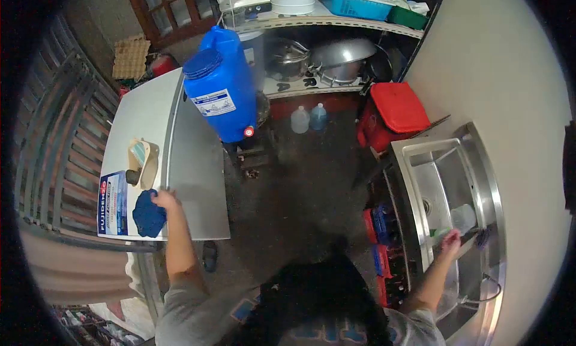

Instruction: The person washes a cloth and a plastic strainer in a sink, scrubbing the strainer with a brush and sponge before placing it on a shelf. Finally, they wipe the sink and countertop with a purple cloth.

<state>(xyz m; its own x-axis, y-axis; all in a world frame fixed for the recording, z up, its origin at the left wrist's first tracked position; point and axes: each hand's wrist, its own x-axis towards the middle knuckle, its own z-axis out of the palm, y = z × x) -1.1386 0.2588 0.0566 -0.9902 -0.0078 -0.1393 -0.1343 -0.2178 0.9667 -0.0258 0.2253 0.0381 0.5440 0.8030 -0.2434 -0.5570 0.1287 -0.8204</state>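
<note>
"fujidenzo" – on blue sticker on freezer lid; barrel label unreadable

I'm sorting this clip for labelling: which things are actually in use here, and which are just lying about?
In use:
- blue cloth, pressed by the left hand on the white appliance top
- steel sink, whose edge the right hand reaches

Lying about:
- blue water jug
- red box
- two clear bottles
- pots on the shelf
</note>
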